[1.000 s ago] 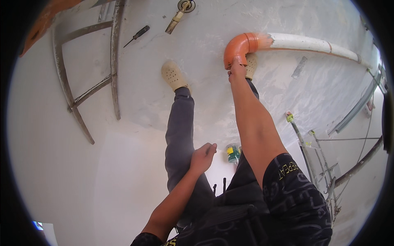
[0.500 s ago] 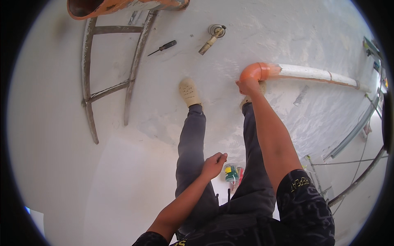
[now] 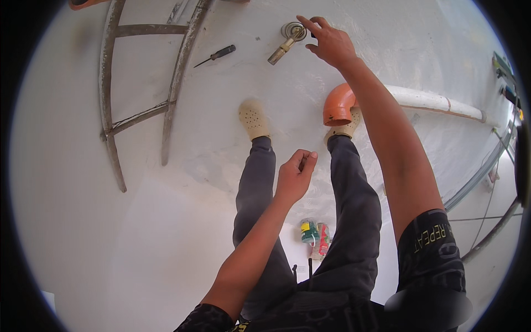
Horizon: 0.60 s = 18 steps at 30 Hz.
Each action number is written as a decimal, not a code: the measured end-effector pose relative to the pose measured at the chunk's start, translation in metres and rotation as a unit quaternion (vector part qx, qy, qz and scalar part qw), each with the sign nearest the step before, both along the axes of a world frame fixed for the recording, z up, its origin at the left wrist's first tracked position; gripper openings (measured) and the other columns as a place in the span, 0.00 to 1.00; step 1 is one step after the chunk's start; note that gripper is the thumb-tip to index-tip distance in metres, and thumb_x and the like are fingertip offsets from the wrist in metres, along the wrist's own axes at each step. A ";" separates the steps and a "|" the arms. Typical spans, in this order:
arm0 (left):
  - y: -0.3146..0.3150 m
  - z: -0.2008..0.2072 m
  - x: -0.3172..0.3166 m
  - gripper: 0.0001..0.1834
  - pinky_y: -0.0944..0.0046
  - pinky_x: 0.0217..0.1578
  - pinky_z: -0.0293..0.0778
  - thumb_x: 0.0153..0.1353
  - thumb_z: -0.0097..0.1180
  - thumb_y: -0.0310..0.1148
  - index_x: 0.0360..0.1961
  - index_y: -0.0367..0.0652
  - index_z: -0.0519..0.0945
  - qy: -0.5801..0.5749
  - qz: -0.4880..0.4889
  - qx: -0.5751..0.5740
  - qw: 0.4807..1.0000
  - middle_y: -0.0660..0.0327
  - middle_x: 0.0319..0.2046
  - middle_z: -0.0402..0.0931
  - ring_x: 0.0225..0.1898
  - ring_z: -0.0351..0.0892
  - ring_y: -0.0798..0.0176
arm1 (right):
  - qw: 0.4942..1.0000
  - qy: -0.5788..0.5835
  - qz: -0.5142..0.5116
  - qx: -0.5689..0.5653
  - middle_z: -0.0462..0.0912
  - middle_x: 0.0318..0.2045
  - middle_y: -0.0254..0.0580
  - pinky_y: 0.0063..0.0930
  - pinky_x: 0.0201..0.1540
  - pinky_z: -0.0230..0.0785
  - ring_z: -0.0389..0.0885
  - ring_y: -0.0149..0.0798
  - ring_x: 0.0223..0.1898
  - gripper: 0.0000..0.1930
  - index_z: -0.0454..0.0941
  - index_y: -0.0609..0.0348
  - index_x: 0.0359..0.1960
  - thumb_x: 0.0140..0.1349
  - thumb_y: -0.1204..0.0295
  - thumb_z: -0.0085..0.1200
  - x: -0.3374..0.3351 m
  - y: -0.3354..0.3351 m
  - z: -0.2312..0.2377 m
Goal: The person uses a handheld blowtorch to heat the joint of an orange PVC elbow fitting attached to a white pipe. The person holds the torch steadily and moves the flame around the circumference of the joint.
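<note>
My right hand (image 3: 332, 44) reaches forward with thumb and fingers spread. Its fingertips are at the edge of a gas torch (image 3: 285, 47), a brass nozzle on a round canister top seen from above. A small dark part shows between thumb and fingers; contact is hard to make out. My left hand (image 3: 296, 176) is closed in front of my legs, its thumb pressed on curled fingers; what it holds, if anything, is hidden. By my right shoe lies an orange pipe elbow (image 3: 338, 105), open end toward me, in line with a white pipe (image 3: 426, 99) partly behind my right forearm.
A screwdriver (image 3: 218, 53) with a dark handle lies left of the torch. Farther left is a worn ladder-like frame (image 3: 152, 30). Between my legs stand a green tub (image 3: 309, 231) and a red-and-white package (image 3: 321, 243). Long metal strips (image 3: 475, 176) lie at the right.
My right hand has let go of the orange elbow and moved forward to the torch, its fingers spreading. My left hand has risen forward, still closed. The view has shifted slightly.
</note>
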State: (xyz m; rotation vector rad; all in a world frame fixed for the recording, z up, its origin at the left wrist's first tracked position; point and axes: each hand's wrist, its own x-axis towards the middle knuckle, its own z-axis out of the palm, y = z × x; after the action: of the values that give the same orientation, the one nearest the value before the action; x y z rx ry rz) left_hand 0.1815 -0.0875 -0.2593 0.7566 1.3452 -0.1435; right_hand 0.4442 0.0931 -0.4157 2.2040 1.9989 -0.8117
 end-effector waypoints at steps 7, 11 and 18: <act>-0.006 -0.016 0.028 0.25 0.60 0.40 0.79 0.76 0.61 0.54 0.52 0.40 0.83 0.037 -0.160 0.032 0.986 0.60 0.36 0.85 0.32 0.82 0.63 | 0.995 -0.008 0.081 -0.059 0.89 0.44 0.41 0.46 0.49 0.83 0.90 0.49 0.45 0.11 0.88 0.46 0.48 0.77 0.62 0.53 0.005 0.009 -0.017; 0.028 -0.009 0.029 0.35 0.51 0.55 0.79 0.70 0.69 0.49 0.68 0.40 0.73 0.096 -0.285 0.196 0.933 0.50 0.58 0.79 0.56 0.82 0.51 | 0.956 0.123 -0.265 -0.035 0.90 0.34 0.43 0.48 0.40 0.81 0.89 0.52 0.37 0.13 0.88 0.50 0.44 0.75 0.58 0.56 -0.013 -0.073 0.042; 0.072 0.000 0.121 0.53 0.44 0.68 0.72 0.59 0.79 0.42 0.79 0.39 0.61 -0.180 -0.511 0.462 0.703 0.45 0.73 0.69 0.72 0.71 0.39 | 0.611 0.353 -0.706 0.057 0.89 0.28 0.42 0.37 0.37 0.78 0.88 0.39 0.32 0.20 0.88 0.62 0.38 0.70 0.53 0.67 -0.026 -0.236 0.196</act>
State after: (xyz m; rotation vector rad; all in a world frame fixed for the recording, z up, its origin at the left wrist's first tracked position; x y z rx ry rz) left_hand 0.3021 -0.0159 -0.2590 2.2346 0.3850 -0.1710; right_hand 0.4179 -0.1426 -0.2200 3.6129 -0.3769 -1.7827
